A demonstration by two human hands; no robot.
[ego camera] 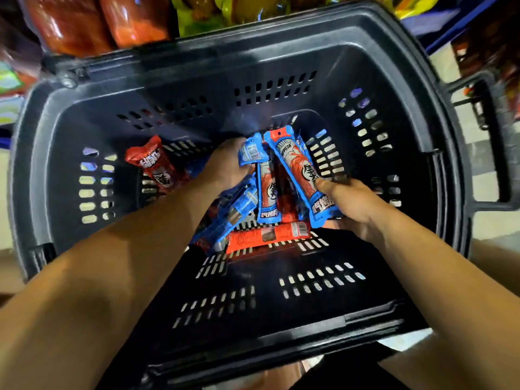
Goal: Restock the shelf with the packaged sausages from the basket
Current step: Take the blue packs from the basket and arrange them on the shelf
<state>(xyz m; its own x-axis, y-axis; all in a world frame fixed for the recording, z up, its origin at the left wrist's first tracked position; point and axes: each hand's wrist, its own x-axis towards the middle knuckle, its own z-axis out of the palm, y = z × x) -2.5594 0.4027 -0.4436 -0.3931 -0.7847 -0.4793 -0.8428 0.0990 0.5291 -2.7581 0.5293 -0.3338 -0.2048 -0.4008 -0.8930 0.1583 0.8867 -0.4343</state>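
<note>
Both my hands reach down into a dark plastic basket (281, 66). My left hand (222, 167) grips the top end of a blue sausage pack (251, 153). My right hand (354, 206) holds a blue-and-orange sausage pack (298, 173) by its lower end, thumb on its front, the pack tilted up to the left. Between them lies a pile of blue and orange packs (267, 198). An orange pack (270, 236) lies flat below the pile. A single red pack (154, 164) leans at the basket's left.
The basket's handle (495, 136) hangs out to the right. Beyond the far rim stand red-orange bags (92, 21) and yellow-green bags (213, 12) of other goods. Pale floor shows at the right and left edges.
</note>
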